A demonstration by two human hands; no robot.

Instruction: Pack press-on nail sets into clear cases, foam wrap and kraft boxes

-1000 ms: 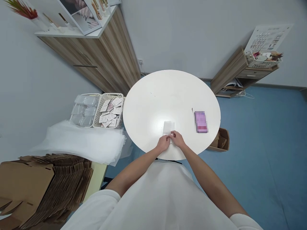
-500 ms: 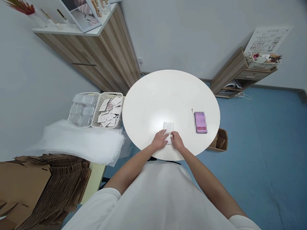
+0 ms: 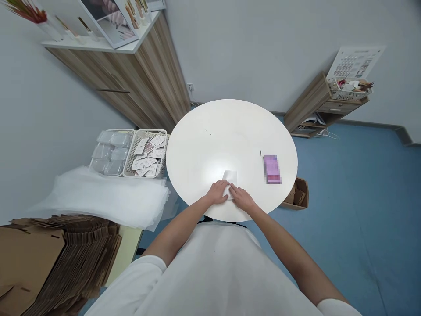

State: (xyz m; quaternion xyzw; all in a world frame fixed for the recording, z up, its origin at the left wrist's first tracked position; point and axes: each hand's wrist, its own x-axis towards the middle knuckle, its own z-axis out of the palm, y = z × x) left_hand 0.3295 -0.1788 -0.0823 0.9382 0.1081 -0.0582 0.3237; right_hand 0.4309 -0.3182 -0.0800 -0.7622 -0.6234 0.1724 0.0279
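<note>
A small white packet lies flat on the round white table, near its front edge. My left hand rests on the packet's near left part, fingers pressed down on it. My right hand lies against its near right corner, fingers stretched forward and flat. Both hands meet over the packet's near end, which they hide. A pink and purple box lies on the table to the right, well apart from my hands.
Left of the table stand a basket of small printed cards and a tray of clear plastic cases. White foam sheets and flat cardboard blanks are stacked at the lower left. An open carton sits on the blue floor.
My hands went from pinching the packet's near edge to lying flatter on top of it. The view shifted slightly; the packet stayed in place.
</note>
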